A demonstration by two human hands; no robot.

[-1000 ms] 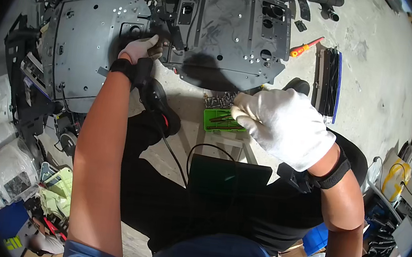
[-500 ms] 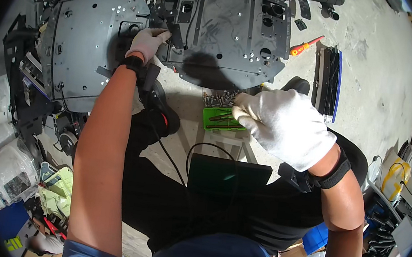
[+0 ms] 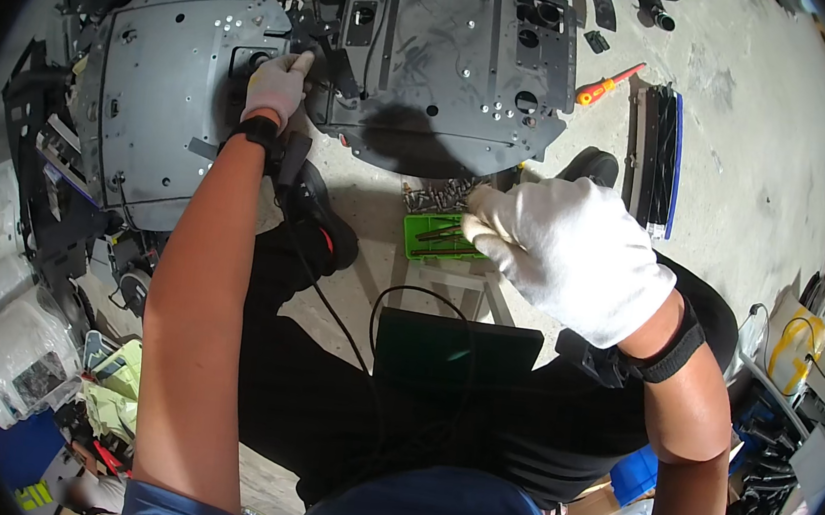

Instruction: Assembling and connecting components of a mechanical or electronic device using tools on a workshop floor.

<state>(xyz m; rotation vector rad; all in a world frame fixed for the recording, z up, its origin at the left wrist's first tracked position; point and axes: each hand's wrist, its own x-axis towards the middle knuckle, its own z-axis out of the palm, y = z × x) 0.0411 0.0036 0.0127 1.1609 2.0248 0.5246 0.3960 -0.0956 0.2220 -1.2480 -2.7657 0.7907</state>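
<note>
My left hand (image 3: 276, 87), in a pale glove, is at the inner edge of the left dark grey metal panel (image 3: 163, 96), beside its cut-out. Its fingers look curled together; what they grip, if anything, is hidden. A black bracket (image 3: 340, 71) lies just right of it, against the larger dark panel (image 3: 424, 48). Over the stand between my knees is my right hand (image 3: 568, 259) in a white glove, its fingertips pinched at the edge of a pile of screws (image 3: 436, 196). Anything in the pinch is too small to make out. A green tray (image 3: 424, 224) with dark rods sits below.
An orange-handled screwdriver (image 3: 596, 94) and a black finned part with a blue edge (image 3: 660, 158) lie on the floor to the right. A black cable (image 3: 332, 307) runs down from my left wrist. A dark green flat board (image 3: 458, 348) is at my lap.
My left hand has drawn back to the left, away from the black bracket. My right hand stays pinched over the screws. The whole view has shifted slightly.
</note>
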